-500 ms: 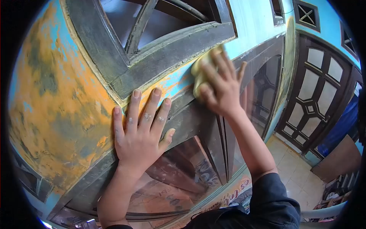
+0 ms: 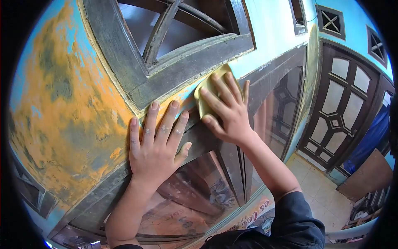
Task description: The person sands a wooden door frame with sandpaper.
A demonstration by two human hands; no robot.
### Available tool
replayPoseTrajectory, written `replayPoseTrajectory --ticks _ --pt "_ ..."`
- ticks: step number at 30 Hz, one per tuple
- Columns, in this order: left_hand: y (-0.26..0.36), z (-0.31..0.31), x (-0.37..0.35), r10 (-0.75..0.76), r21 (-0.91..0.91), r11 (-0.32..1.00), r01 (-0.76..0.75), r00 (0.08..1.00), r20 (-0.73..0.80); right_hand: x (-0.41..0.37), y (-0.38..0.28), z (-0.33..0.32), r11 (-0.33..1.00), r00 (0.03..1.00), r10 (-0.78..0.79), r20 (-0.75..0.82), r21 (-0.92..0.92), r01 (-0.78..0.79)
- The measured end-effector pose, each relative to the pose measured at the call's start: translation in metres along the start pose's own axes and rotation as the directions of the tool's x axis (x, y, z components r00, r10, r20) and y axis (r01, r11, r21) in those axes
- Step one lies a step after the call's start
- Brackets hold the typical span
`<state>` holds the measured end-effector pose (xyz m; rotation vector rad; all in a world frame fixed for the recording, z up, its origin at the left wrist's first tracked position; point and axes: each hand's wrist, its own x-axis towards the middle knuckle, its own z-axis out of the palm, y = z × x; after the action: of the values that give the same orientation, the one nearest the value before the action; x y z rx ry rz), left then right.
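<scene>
A pale yellow pad (image 2: 205, 108) lies flat against the narrow painted strip between two dark wooden frames. My right hand (image 2: 227, 110) presses on it with the fingers extended over its face. To the left, my left hand (image 2: 155, 145) rests spread on the wall and the lower frame, holding nothing; whitish dust marks its knuckles. The wall (image 2: 70, 112) beside it shows patchy orange, grey and light blue paint. Above both hands is the dark upper window frame (image 2: 182, 62).
Glass panes (image 2: 195, 186) sit in the lower frame beneath my hands. At the right stand a dark door (image 2: 336, 108) with pale panels, a blue sheet (image 2: 369, 139), a brown board (image 2: 367, 174) leaning low, and a tiled floor (image 2: 317, 186).
My right hand and the pad have moved left and slightly down along the strip, closer to my left hand. The view has shifted slightly; my left hand stays spread on the wall.
</scene>
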<state>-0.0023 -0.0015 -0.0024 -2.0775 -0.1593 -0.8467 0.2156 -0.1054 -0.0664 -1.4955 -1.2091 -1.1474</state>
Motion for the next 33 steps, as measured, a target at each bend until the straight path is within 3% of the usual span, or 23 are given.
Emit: replayPoseTrajectory --ticks 2,4,6,8,10,12,13,14,16,18,20,22,24,28,30,31,32,33 --pt "0.0 0.0 0.0 0.007 -0.002 1.0 -0.007 1.0 -0.003 0.003 0.02 -0.007 0.988 0.998 -0.045 0.043 -0.143 0.051" --pt "0.0 0.001 -0.001 0.005 -0.003 1.0 -0.005 1.0 -0.009 0.014 0.041 -0.004 0.966 0.969 0.204 -0.139 -0.131 -0.222" --pt "0.0 0.0 -0.001 0.003 -0.004 1.0 -0.003 1.0 0.001 0.015 0.039 0.003 0.956 0.935 0.275 -0.225 -0.037 -0.29" --pt "0.0 0.0 -0.001 0.006 -0.005 1.0 -0.006 1.0 0.003 0.005 0.01 0.001 0.992 0.986 0.125 -0.113 0.046 -0.121" --pt "0.0 0.002 0.0 0.002 -0.011 1.0 -0.002 1.0 -0.003 -0.005 0.003 0.002 0.999 0.999 -0.032 -0.001 -0.025 0.032" --pt "0.0 0.001 -0.001 0.002 -0.023 1.0 -0.002 1.0 0.002 0.003 0.037 -0.007 0.98 0.995 0.091 -0.028 -0.178 -0.094" --pt "0.0 0.0 0.0 0.0 -0.032 0.999 0.001 1.0 0.007 0.011 0.051 -0.003 0.954 0.947 0.275 -0.164 -0.079 -0.29" --pt "0.0 -0.001 -0.001 -0.002 -0.042 0.999 0.002 1.0 0.014 0.013 0.06 0.0 0.953 0.931 0.291 -0.219 -0.024 -0.303" --pt "-0.001 -0.001 -0.002 0.004 -0.04 0.999 -0.004 1.0 0.003 0.012 0.033 -0.001 0.968 0.948 0.252 -0.195 0.059 -0.245" --pt "-0.002 -0.002 -0.001 0.004 -0.049 0.999 -0.004 1.0 -0.002 0.001 -0.002 -0.01 0.999 0.999 0.009 0.04 0.037 -0.011" --pt "-0.002 -0.003 -0.003 0.012 -0.072 0.997 -0.011 1.0 0.009 -0.002 0.017 -0.013 0.991 0.993 -0.068 0.099 -0.105 0.078" --pt "-0.004 -0.004 -0.004 0.017 -0.09 0.996 -0.016 1.0 0.017 0.011 0.051 -0.01 0.962 0.963 0.244 -0.116 -0.097 -0.255" --pt "-0.004 -0.006 -0.007 0.016 -0.109 0.994 -0.012 0.999 0.028 0.013 0.058 -0.002 0.955 0.935 0.276 -0.221 -0.045 -0.293" --pt "-0.004 -0.008 -0.004 0.013 -0.124 0.992 -0.011 1.0 0.022 0.001 0.007 -0.008 0.999 0.999 -0.036 0.041 -0.032 0.037" --pt "-0.005 -0.009 -0.005 0.018 -0.141 0.99 -0.015 1.0 0.02 0.006 0.041 -0.007 0.978 0.996 0.085 -0.017 -0.188 -0.087" --pt "-0.006 -0.01 -0.006 0.017 -0.155 0.988 -0.014 1.0 0.021 0.011 0.059 0.002 0.965 0.955 0.233 -0.182 -0.075 -0.25" --pt "-0.007 -0.012 -0.007 0.015 -0.172 0.985 -0.011 1.0 0.024 0.015 0.065 0.002 0.924 0.914 0.343 -0.215 -0.099 -0.37" --pt "-0.007 -0.014 -0.008 0.014 -0.187 0.982 -0.008 0.999 0.033 0.015 0.058 0.004 0.94 0.921 0.316 -0.226 -0.056 -0.336"
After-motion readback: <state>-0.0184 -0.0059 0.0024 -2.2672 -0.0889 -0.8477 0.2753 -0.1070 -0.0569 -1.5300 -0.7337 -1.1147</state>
